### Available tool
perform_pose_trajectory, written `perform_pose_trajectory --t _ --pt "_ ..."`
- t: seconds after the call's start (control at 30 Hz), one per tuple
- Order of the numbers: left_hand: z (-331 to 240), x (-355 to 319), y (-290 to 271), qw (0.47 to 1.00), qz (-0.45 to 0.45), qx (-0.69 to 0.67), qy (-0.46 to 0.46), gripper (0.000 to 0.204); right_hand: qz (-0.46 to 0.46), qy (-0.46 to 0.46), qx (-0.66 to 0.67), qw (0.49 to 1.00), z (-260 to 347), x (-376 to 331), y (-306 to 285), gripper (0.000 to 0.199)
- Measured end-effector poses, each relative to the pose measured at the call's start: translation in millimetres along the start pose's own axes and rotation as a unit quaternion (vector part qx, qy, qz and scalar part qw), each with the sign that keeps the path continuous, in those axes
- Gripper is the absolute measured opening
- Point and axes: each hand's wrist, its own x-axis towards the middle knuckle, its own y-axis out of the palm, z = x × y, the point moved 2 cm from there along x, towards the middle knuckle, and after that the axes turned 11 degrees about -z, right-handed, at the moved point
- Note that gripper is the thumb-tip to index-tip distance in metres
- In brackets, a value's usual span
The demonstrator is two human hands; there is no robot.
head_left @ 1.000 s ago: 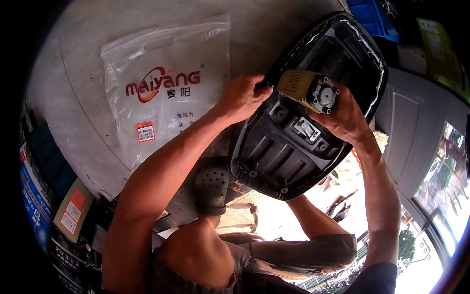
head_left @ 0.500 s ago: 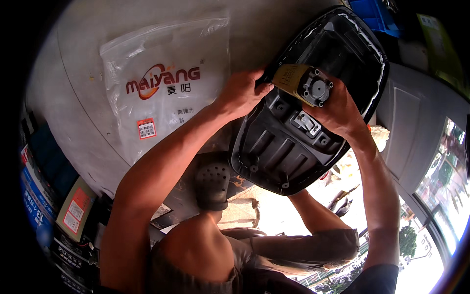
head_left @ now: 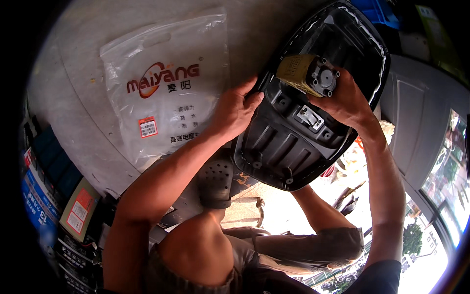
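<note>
A black moulded seat base (head_left: 289,147) lies underside up, tilted across my lap, with a metal latch bracket (head_left: 309,116) at its middle. My left hand (head_left: 235,110) grips the seat's left rim, fingers curled over the edge. My right hand (head_left: 345,100) holds a yellow tool with a black round end (head_left: 303,73) and presses it against the upper part of the seat's underside. The seat's far end (head_left: 357,29) shows clear plastic cover wrapped over its rim.
A clear plastic bag with red print (head_left: 161,98) lies on the grey concrete floor (head_left: 88,127) to the left. A grey perforated sandal (head_left: 215,181) and my bent knee (head_left: 196,245) sit below the seat. Boxes (head_left: 54,196) line the left edge; a blue crate (head_left: 377,10) stands top right.
My right hand has shifted the yellow tool slightly up along the seat's underside. My left hand stays on the seat's left rim.
</note>
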Motion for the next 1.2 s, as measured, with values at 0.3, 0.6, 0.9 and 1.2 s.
perform_pose_trajectory --t 0.3,0.6,0.9,1.2 --pt "-5.8 -0.7 1.0 1.0 -0.005 -0.011 -0.008 0.051 -0.11 -0.41 -0.279 0.861 -27.5 -42.2 7.2 0.059" --pt "-5.7 0.1 0.9 1.0 -0.005 -0.015 -0.01 0.05 -0.089 -0.382 -0.255 0.884 -38.6 -41.9 5.8 0.068" --pt "-3.5 -0.4 2.2 1.0 -0.001 0.001 -0.007 0.048 -0.066 -0.325 -0.18 0.926 -28.9 -35.0 8.7 0.056" --pt "-1.7 3.0 2.3 0.998 0.014 0.02 0.052 0.049 -0.002 0.012 -0.004 1.0 7.2 -17.5 6.5 0.05"
